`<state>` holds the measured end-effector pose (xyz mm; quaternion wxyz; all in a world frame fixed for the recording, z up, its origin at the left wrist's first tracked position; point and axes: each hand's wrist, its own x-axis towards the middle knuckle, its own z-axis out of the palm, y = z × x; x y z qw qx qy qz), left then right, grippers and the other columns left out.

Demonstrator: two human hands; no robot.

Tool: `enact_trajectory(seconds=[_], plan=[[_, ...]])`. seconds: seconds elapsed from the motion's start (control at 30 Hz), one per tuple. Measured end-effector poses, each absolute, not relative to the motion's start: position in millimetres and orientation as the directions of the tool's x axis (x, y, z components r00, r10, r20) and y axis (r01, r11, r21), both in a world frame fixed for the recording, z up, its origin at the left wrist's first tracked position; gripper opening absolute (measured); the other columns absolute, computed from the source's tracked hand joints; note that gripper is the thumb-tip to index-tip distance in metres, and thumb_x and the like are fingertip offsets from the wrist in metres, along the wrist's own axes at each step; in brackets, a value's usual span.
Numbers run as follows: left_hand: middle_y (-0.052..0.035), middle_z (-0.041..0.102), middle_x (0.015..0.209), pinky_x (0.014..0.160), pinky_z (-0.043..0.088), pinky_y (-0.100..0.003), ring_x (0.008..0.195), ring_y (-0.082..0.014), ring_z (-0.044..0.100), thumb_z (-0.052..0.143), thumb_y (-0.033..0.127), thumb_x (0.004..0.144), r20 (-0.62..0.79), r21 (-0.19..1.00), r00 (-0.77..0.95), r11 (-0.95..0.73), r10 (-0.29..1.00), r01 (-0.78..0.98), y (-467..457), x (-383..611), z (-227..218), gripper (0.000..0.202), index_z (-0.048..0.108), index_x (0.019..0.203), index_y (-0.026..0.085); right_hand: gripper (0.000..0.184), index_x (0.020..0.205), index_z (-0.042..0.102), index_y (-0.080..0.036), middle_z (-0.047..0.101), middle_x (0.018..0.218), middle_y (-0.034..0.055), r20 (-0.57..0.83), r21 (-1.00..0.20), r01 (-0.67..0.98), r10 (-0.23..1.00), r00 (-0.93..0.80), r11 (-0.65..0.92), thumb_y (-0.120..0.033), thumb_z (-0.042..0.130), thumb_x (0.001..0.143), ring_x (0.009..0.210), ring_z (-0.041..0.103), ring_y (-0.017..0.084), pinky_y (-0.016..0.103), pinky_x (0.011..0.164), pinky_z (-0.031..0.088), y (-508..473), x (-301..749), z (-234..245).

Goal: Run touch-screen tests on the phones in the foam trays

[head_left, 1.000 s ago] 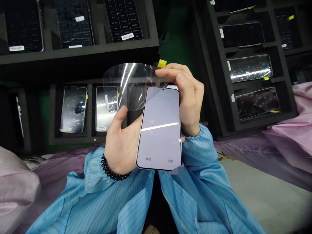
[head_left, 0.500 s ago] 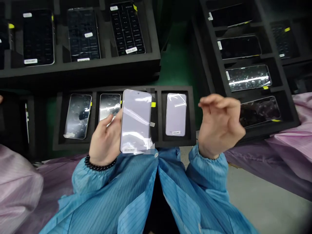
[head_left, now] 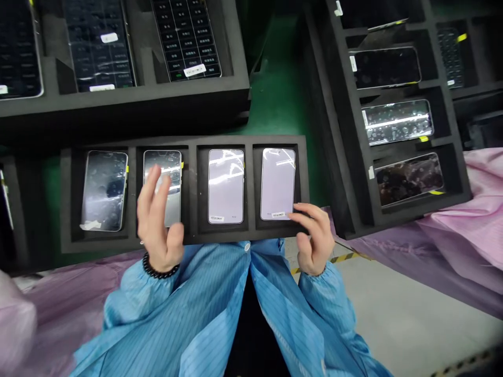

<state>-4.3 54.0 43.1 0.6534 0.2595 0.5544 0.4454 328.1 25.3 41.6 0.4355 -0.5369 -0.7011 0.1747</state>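
Observation:
In front of me a black foam tray (head_left: 193,230) holds several phones, one in each slot. My left hand (head_left: 159,225), with a dark beaded bracelet at the wrist, is over the dark-screened phone (head_left: 173,204) in the second slot and hides part of it; its fingers are apart and hold nothing. A phone with a pale lilac screen (head_left: 226,191) lies in the third slot. My right hand (head_left: 315,235) has its fingers apart at the lower right corner of the other lilac-screened phone (head_left: 277,183); whether a fingertip touches it I cannot tell. The leftmost phone (head_left: 104,191) is dark.
Beyond stands a larger black foam tray (head_left: 157,102) with phones showing menu grids. At the right, another foam tray (head_left: 341,173) holds several dark phones. Pink sleeves of people (head_left: 479,188) show at both sides. Green table surface (head_left: 275,99) shows between the trays.
The lilac-screened phone that was in my left hand now lies in the third slot, let go. My left hand moved slightly left; my right hand came down and left to the tray's right end.

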Motion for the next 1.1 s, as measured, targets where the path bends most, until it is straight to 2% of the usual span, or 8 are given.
enact_trajectory(seconds=[0.03,0.07,0.13,0.2,0.43,0.63,1.0,1.1], plan=[[0.0213,0.04,0.16,0.13,0.015,-0.045,0.16,-0.0259,-0.004,0.018,0.025,0.103,-0.27,0.962,-0.122,0.271,0.955,-0.005,43,-12,36,0.058,0.073,0.121,0.029,0.031,0.117,0.072,-0.023,0.068,0.124,0.0109,0.439,-0.647,0.649,0.891,-0.113,0.401,-0.022,0.051,0.094,0.116,0.062,0.029,0.048,0.097,0.053,23,329,38],[0.0208,0.043,0.158,0.132,0.004,-0.046,0.161,-0.0286,0.001,0.031,0.034,0.102,-0.025,0.953,-0.112,0.058,0.993,0.298,33,-15,30,0.047,0.075,0.118,0.032,0.031,0.116,0.073,-0.022,0.066,0.128,0.0113,0.444,-0.585,0.687,0.879,-0.174,0.431,-0.02,0.051,0.094,0.118,0.061,0.029,0.048,0.099,0.053,20,329,34],[0.0111,0.045,0.16,0.132,-0.006,-0.053,0.158,-0.0342,0.022,0.048,0.047,0.097,0.349,0.667,0.163,-0.366,0.923,0.649,20,-12,21,0.04,0.072,0.126,0.034,0.033,0.119,0.072,-0.022,0.064,0.133,0.0114,0.438,-0.489,0.741,0.864,-0.248,0.461,-0.019,0.051,0.094,0.121,0.059,0.03,0.048,0.102,0.052,16,329,27],[-0.0003,0.041,0.163,0.132,-0.005,-0.059,0.155,-0.0337,0.033,0.047,0.05,0.098,0.445,0.406,0.388,-0.568,0.807,0.716,17,-3,18,0.049,0.062,0.141,0.032,0.036,0.124,0.071,-0.023,0.062,0.137,0.0109,0.431,-0.433,0.774,0.86,-0.272,0.461,-0.02,0.051,0.095,0.122,0.058,0.03,0.049,0.106,0.051,14,328,22],[-0.01,0.036,0.166,0.127,0.002,-0.069,0.154,-0.0353,0.031,0.032,0.058,0.103,0.26,0.238,0.578,-0.631,0.774,0.738,30,1,31,0.06,0.044,0.155,0.03,0.036,0.129,0.069,-0.025,0.065,0.137,0.0106,0.361,-0.312,0.831,0.867,-0.345,0.46,-0.026,0.051,0.097,0.119,0.06,0.028,0.046,0.109,0.047,17,327,21],[-0.0129,0.024,0.17,0.127,0.005,-0.067,0.157,-0.0341,0.024,0.028,0.061,0.102,0.251,0.262,0.587,-0.638,0.769,0.724,30,1,31,0.066,0.036,0.158,0.027,0.039,0.134,0.063,-0.022,0.066,0.134,0.0133,0.369,-0.325,0.828,0.867,-0.334,0.457,-0.032,0.05,0.1,0.118,0.06,0.028,0.045,0.106,0.047,18,327,21],[-0.0124,0.035,0.165,0.127,0.007,-0.067,0.155,-0.0353,0.029,0.028,0.062,0.101,0.212,0.258,0.614,-0.65,0.76,0.715,31,1,32,0.067,0.037,0.158,0.029,0.037,0.134,0.063,-0.023,0.065,0.136,0.0131,0.355,-0.305,0.828,0.863,-0.359,0.471,-0.032,0.048,0.101,0.115,0.06,0.027,0.044,0.104,0.046,18,328,20],[-0.0132,0.026,0.169,0.128,0.009,-0.065,0.157,-0.0353,0.026,0.029,0.062,0.101,0.235,0.295,0.595,-0.64,0.769,0.71,31,1,32,0.071,0.029,0.162,0.026,0.051,0.149,0.049,-0.02,0.066,0.133,0.014,0.398,-0.342,0.811,0.855,-0.332,0.474,-0.033,0.051,0.099,0.115,0.061,0.028,0.044,0.102,0.048,18,328,19]])
